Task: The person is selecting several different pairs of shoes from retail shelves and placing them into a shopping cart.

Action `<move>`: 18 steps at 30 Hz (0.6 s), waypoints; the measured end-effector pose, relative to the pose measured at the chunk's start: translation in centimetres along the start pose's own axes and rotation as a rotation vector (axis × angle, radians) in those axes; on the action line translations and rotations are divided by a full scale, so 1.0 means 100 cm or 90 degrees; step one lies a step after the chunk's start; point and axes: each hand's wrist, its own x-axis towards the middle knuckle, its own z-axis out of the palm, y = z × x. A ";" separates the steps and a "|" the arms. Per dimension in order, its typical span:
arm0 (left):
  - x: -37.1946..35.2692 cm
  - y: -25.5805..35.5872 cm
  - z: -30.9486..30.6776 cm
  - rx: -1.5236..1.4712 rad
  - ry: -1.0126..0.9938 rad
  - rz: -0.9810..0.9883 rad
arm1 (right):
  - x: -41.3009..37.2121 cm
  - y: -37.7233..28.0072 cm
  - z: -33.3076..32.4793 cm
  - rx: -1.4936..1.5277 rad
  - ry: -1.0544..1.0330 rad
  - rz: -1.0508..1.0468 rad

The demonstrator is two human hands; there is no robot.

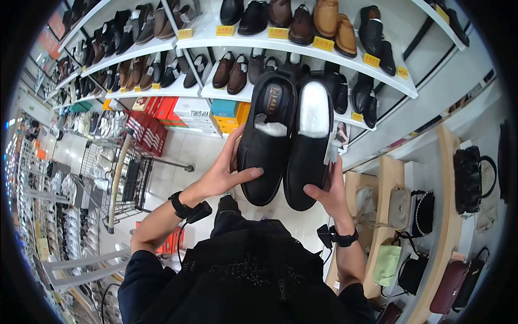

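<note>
A pair of black slip-on shoes is held up side by side in front of me, toes toward my body. My left hand point(229, 170) grips the left shoe point(264, 162), its thumb lying across the upper near the toe. White stuffing sits inside this shoe, and its dark insole with gold lettering shows. Around the outer side of the right shoe point(305, 167) my right hand point(332, 191) is closed, thumb on the upper near the toe. White padding fills that shoe's opening. A small pale tag point(332, 151) hangs by my right fingers.
White shelves point(297, 40) with black and brown shoes and yellow price labels curve ahead. Shoe boxes point(199, 110) are stacked beneath. A wire shopping cart point(121, 178) stands at the left. Handbags point(469, 178) fill wooden shelving point(445, 216) on the right.
</note>
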 end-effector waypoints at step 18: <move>-0.191 0.027 -0.163 0.177 0.336 -0.004 | 0.113 0.044 0.232 -0.068 -0.402 0.170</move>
